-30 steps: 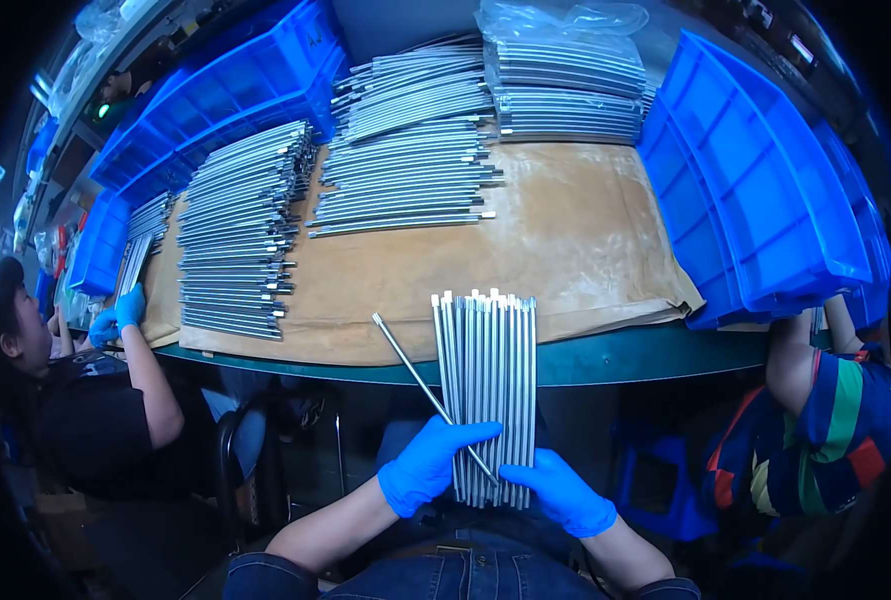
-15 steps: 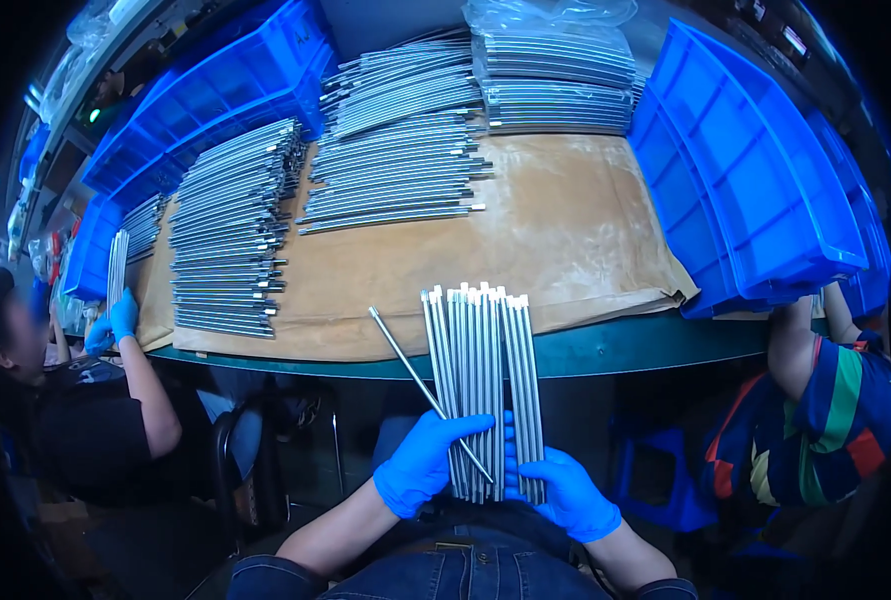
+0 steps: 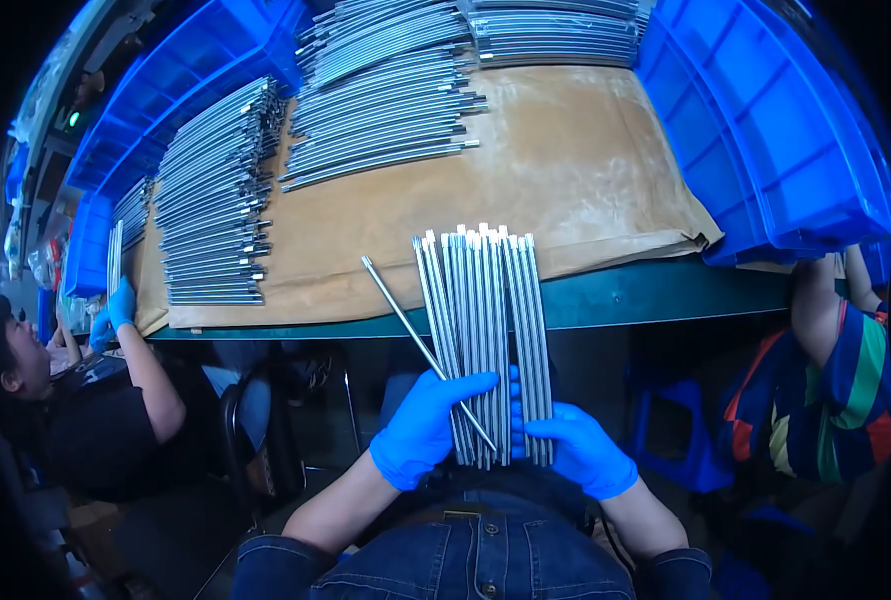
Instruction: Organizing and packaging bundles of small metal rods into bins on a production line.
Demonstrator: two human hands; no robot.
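Note:
Both my hands wear blue gloves and hold a flat fan of several long silver metal rods (image 3: 485,330) upright over my lap, in front of the table edge. My left hand (image 3: 427,428) grips the fan's lower left. One single rod (image 3: 420,340) lies slanted across the fan, its top leaning to the left. My right hand (image 3: 580,450) supports the fan's lower right. The rod tips reach up over the brown paper (image 3: 565,170) covering the table.
Rows of similar rods (image 3: 215,190) lie on the paper at left and at the back (image 3: 385,110). Blue plastic bins stand at right (image 3: 765,130) and back left (image 3: 175,110). A seated person in blue gloves (image 3: 115,310) works at left; another person's arm (image 3: 825,320) is at right.
The fan of rods has stayed in my hands and shifted slightly upward in view; the view has tilted, bringing the table closer. The slanted rod keeps its place.

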